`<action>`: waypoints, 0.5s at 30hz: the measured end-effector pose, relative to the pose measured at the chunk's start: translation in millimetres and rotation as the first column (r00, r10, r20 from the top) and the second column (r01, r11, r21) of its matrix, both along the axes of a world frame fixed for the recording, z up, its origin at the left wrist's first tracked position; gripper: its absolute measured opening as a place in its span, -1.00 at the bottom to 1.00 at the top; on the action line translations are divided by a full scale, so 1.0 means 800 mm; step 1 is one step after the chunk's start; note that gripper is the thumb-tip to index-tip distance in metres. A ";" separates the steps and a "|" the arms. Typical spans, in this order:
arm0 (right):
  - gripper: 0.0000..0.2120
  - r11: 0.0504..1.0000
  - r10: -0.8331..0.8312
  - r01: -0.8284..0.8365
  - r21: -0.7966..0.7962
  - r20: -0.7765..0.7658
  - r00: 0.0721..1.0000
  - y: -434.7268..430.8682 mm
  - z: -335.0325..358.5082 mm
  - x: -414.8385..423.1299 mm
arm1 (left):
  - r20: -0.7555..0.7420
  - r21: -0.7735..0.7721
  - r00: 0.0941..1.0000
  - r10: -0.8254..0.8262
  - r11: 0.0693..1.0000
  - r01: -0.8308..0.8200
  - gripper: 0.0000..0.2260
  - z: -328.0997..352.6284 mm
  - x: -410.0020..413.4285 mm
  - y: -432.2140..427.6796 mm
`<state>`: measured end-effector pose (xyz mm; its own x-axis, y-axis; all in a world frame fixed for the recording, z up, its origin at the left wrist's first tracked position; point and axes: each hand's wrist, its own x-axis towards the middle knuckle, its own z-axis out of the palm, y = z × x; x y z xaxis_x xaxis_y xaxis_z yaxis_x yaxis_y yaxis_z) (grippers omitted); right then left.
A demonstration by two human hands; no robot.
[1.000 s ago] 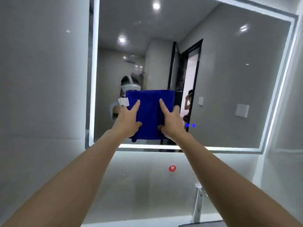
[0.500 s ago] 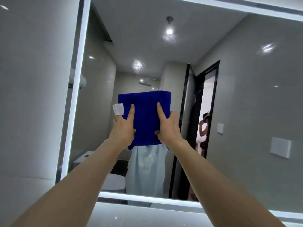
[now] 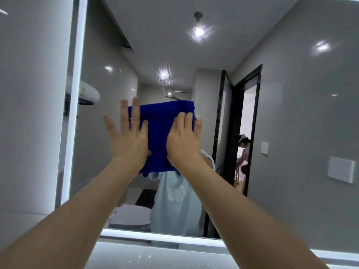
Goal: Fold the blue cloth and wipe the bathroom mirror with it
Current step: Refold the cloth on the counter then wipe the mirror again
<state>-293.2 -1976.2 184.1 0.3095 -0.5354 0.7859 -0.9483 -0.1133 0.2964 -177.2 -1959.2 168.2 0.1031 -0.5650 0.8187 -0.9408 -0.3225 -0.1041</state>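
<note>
A folded blue cloth (image 3: 161, 133) lies flat against the bathroom mirror (image 3: 291, 113), a little left of its middle. My left hand (image 3: 128, 140) is spread wide with straight fingers, overlapping the cloth's left edge and the glass beside it. My right hand (image 3: 182, 140) presses on the cloth's right half, fingers together and reaching towards its upper right corner. One finger pokes past the right edge. The cloth's lower edge hangs just below my wrists.
A lit white strip (image 3: 77, 94) frames the mirror on the left and along the bottom. Grey wall tiles (image 3: 29, 113) lie to the left. A glossy ledge (image 3: 155, 255) with water drops sits below. The reflection shows a toilet, a doorway and another person.
Both hands went from holding the cloth by its sides to lying on its front. The left hand's fingers have spread out straight. The mirror now looks closer.
</note>
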 end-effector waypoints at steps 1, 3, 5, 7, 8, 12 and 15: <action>-0.26 0.999 0.028 -0.028 0.026 0.029 0.999 -0.003 -0.003 0.002 | 0.067 0.002 0.998 0.005 1.000 -0.005 -0.28 0.002 -0.001 0.001; -0.12 0.992 0.083 -0.089 0.089 0.069 0.994 -0.008 -0.012 0.000 | 0.154 0.044 0.988 -0.022 0.999 0.015 -0.35 0.001 -0.006 -0.001; -0.08 0.981 0.141 -0.148 0.129 0.061 0.988 -0.014 -0.018 -0.008 | 0.097 0.094 0.992 -0.082 0.993 0.073 -0.33 -0.006 -0.012 -0.007; -0.15 0.968 0.200 -0.209 0.141 0.073 0.977 -0.021 -0.023 -0.016 | -0.059 0.101 0.983 -0.176 0.978 0.182 -0.19 -0.015 -0.010 -0.015; -0.19 0.964 0.219 -0.229 0.134 0.085 0.972 -0.026 -0.025 -0.018 | -0.114 0.094 0.968 -0.225 0.967 0.236 -0.15 -0.019 -0.007 -0.019; -0.22 0.962 0.267 -0.271 0.040 0.085 0.960 -0.045 -0.033 -0.005 | -0.172 0.023 0.916 -0.363 0.928 0.372 -0.15 -0.052 0.014 -0.044; -0.30 0.964 0.256 -0.257 -0.066 -0.033 0.966 -0.052 -0.018 0.019 | -0.280 -0.134 0.887 -0.366 0.930 0.342 -0.16 -0.069 0.021 -0.054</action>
